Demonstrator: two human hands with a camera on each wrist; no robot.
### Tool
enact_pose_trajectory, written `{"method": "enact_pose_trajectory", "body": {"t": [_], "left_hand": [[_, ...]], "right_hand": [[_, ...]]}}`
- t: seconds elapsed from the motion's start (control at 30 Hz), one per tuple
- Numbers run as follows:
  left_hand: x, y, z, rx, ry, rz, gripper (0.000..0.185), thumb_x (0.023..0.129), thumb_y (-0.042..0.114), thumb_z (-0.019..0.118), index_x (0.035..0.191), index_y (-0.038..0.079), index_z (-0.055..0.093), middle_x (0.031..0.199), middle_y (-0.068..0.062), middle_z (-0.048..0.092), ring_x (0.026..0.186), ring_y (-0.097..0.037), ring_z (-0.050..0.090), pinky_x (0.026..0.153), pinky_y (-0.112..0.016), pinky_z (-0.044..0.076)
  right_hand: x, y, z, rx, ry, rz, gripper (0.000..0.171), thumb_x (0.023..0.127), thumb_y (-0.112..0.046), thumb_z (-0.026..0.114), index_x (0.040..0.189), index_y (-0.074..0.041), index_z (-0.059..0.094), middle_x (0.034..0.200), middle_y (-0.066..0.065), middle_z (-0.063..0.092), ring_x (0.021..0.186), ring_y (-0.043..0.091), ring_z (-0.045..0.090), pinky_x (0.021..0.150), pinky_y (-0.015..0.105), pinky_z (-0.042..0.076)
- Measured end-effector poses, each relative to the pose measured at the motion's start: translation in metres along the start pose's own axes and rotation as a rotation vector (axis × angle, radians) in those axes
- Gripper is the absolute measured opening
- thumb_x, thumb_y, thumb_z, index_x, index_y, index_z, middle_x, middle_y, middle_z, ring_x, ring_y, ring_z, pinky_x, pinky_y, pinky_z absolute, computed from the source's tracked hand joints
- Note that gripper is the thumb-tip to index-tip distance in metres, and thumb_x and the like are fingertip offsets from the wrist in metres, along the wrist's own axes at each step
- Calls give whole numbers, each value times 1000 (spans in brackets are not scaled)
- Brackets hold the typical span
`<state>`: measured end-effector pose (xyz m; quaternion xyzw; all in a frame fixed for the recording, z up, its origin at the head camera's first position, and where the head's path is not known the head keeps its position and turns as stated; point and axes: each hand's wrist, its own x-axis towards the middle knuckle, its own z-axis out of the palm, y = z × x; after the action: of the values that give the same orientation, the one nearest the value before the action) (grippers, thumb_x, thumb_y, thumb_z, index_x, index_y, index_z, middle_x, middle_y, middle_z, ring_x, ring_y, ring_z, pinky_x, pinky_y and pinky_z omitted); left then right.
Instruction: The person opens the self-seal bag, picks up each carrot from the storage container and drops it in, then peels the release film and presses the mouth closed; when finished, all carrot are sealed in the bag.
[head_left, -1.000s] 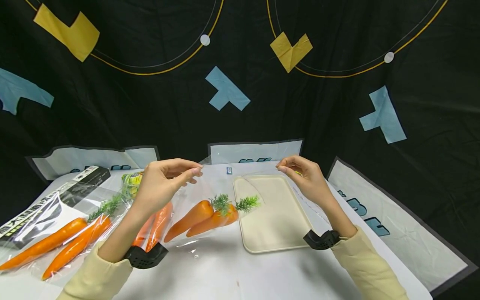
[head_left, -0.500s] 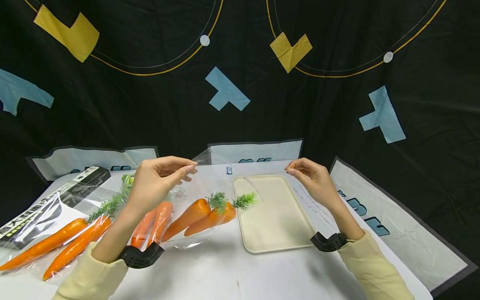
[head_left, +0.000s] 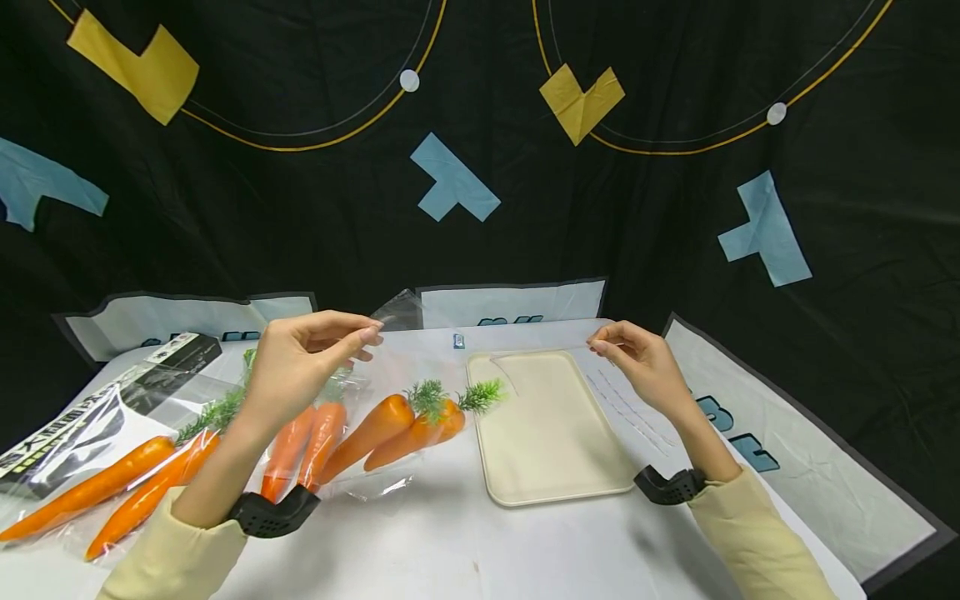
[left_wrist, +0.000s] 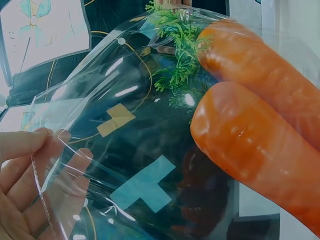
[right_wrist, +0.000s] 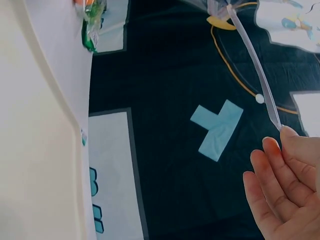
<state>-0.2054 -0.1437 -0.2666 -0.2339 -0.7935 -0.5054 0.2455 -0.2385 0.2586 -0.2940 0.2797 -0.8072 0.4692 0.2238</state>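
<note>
My left hand [head_left: 300,358] pinches the edge of a clear plastic bag [head_left: 401,312] between thumb and fingers. Two orange carrots with green tops, one of them this carrot [head_left: 375,433], lie inside the bag over the white table. Up close in the left wrist view, the bag's film stretches from the hand to the fat ends of the carrots [left_wrist: 240,135]. Off to the right, my right hand [head_left: 637,362] pinches the end of a thin translucent strip [right_wrist: 257,70]. In the right wrist view the strip runs up to the bag's edge, its other fingers loosely bent.
A cream tray [head_left: 547,433] sits between the hands. More carrots [head_left: 281,454] in film lie behind my left forearm. At the left are bagged carrots [head_left: 142,492] and a black-and-white package [head_left: 112,408]. A tiny blue-white packet [head_left: 458,341] lies at the back.
My hands have drawn further apart, left hand leftward and right hand rightward with the strip's end. The bag and its carrots have shifted slightly left.
</note>
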Motion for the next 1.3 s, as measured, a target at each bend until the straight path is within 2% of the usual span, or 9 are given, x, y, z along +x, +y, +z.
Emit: {"method": "enact_pose_trajectory", "body": {"t": [0.2,0.33,0.53,0.77,0.87,1.03,1.1,1.23,1.3], "left_hand": [[-1,-2,-3,6,13,-16,17,89,16,71,104,9,74,92,-5,73,77,-13,70,66,-23,56],[-2,-4,-4,30,25,-19,18,89,17,71,105,8,74,93,-6,73,77,-13,70,66,-23,56],[-2,-6,-6,59,49,-12,19,89,17,71,105,7,73,95,-7,73,75,-12,70,67,-20,55],[-2,-9,-5,57,46,-18,19,89,17,71,106,7,73,96,-8,73,76,-10,70,68,-21,55],[-2,-10,-6,54,51,-6,18,89,15,70,105,7,73,96,-8,73,75,-11,70,68,-22,55],[-2,-11,-6,56,57,5,18,89,14,70,106,8,73,97,-7,73,75,-11,70,67,-20,55],[-2,-11,-6,59,59,4,18,89,14,70,106,8,74,96,-7,73,74,-10,70,67,-19,54],[-2,-13,-7,61,68,-4,18,89,14,71,106,9,74,96,-6,73,75,-9,70,67,-19,54],[-2,-14,-7,66,76,-10,18,89,15,71,105,9,74,95,-6,73,75,-8,70,67,-20,54]], "right_hand": [[-4,16,-7,7,5,22,7,92,8,58,97,10,62,95,24,64,84,14,63,78,17,51],[-6,8,-9,-36,11,58,7,93,7,58,96,11,61,94,24,63,83,19,62,77,17,50],[-9,13,-14,-73,18,86,7,93,5,58,96,11,61,92,24,64,80,4,60,77,15,49],[-15,25,-18,-91,13,114,9,93,4,58,96,13,61,92,25,65,80,-1,59,78,13,48],[-18,31,-20,-110,20,130,11,94,3,58,98,12,61,93,25,65,82,0,60,76,13,49],[-25,37,-25,-134,42,144,12,95,2,57,99,12,62,93,25,65,84,14,63,74,15,50],[-27,40,-26,-125,48,143,12,95,3,57,99,13,61,93,27,65,83,12,63,74,15,50],[-32,45,-29,-94,57,151,13,95,4,56,98,15,60,94,29,63,82,-1,60,74,14,50],[-35,46,-30,-81,60,160,13,95,4,56,98,16,60,94,29,63,81,-2,60,74,15,51]]}}
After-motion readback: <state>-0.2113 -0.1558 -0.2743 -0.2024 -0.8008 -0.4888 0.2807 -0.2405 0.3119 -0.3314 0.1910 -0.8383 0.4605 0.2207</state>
